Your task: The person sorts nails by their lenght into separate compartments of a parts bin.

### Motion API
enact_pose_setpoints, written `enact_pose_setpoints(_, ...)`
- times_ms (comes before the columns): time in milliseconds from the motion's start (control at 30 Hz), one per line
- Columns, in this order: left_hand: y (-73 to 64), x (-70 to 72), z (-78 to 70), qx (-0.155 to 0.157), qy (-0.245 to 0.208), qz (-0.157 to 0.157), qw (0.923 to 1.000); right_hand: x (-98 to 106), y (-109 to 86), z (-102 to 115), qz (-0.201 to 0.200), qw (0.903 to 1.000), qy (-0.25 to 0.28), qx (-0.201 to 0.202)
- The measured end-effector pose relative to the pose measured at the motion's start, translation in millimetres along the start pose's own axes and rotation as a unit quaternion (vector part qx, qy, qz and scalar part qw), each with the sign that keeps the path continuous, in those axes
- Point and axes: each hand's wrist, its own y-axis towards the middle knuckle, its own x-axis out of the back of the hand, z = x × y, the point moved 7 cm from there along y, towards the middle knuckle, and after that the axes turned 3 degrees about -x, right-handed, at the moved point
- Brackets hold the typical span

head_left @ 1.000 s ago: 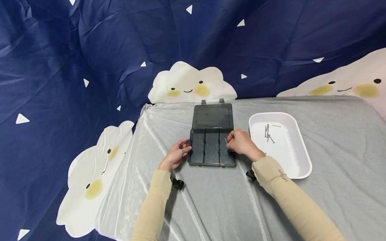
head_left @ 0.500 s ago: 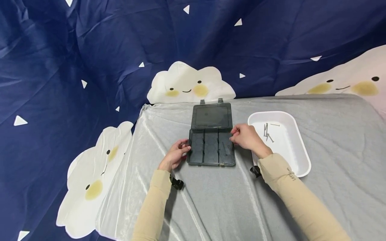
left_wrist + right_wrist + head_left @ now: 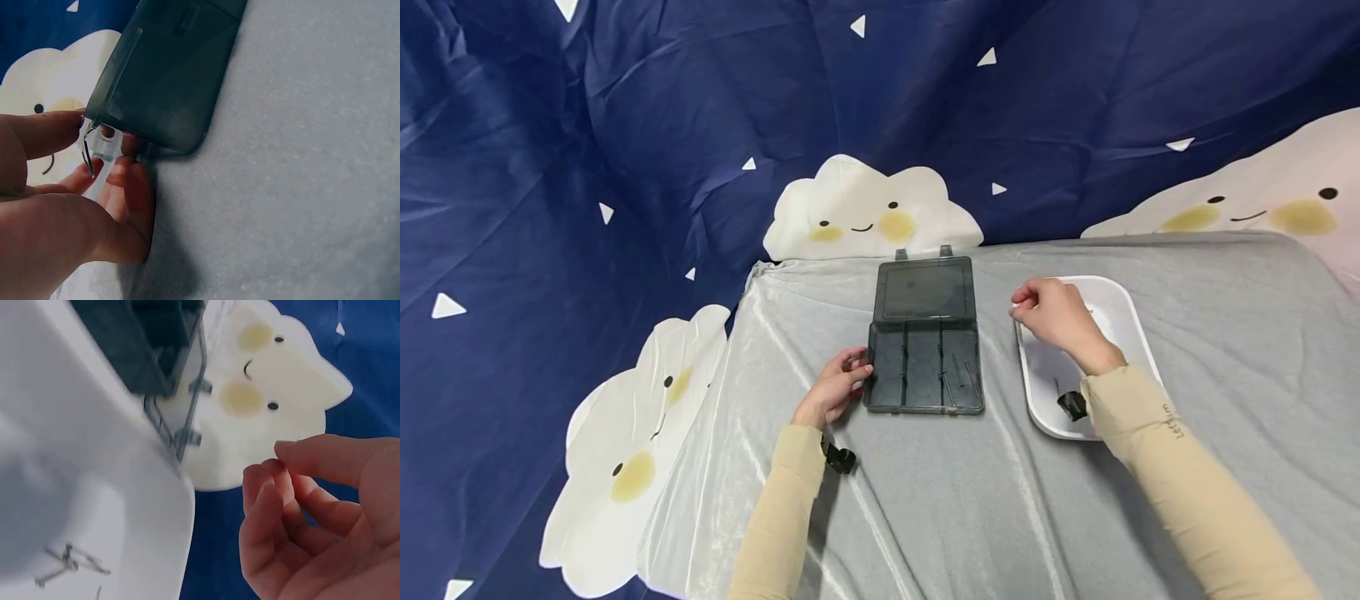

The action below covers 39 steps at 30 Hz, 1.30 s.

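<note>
A dark translucent compartment box [image 3: 922, 367] lies on the grey cloth, its lid [image 3: 925, 288] folded back. Several thin nails or screws [image 3: 972, 379] lie in the right-hand compartment. My left hand [image 3: 835, 387] holds the box's left edge, thumb on top and fingers curled below, as the left wrist view also shows. Over the left rim of a white plastic tray [image 3: 1138, 333] is my right hand [image 3: 1060, 317], fingers loosely bent and nothing visible between them. More nails or screws [image 3: 70, 562] lie in the tray, mostly hidden behind the right hand and wrist in the head view.
Grey cloth [image 3: 955, 500] covers the table around the box and tray. A dark blue curtain [image 3: 700, 100] with cloud faces hangs behind and to the left. Both wrists carry black straps, with one [image 3: 1072, 406] over the tray.
My right hand has left a nail or screw in the box's right compartment and moved right, over the tray. My left hand stays on the box edge.
</note>
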Motion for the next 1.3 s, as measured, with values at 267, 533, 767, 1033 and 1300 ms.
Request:
enact_pose_setpoints(267, -1.5, 1.1, -0.9, -0.004, 0.001, -0.006, 1.0, 18.0, 7.1, -28.9, -0.014, 0.9995, -0.028, -0.005)
enact_pose_setpoints(533, -0.4, 1.9, -0.1, -0.002, -0.002, -0.007, 1.0, 13.8, 16.0, -59.4, 0.028, 0.9977, -0.057, -0.021)
enact_pose_setpoints(767, 1.5, 1.2, 1.2, -0.009, -0.002, -0.002, 1.0, 2.1, 21.1, -76.0, 0.065, 0.9951, -0.063, -0.038)
enact_pose_setpoints(1033, 1.9, 0.2, 1.4, -0.009, -0.003, 0.001, 1.0, -12.1, 21.9, -88.3, 0.085, 0.9925, -0.063, -0.061)
enact_pose_setpoints(1300, 1.5, -0.3, 1.6, -0.006, 0.001, 0.009, 0.9999, -25.1, 21.9, -94.7, 0.087, 0.991, -0.068, -0.076)
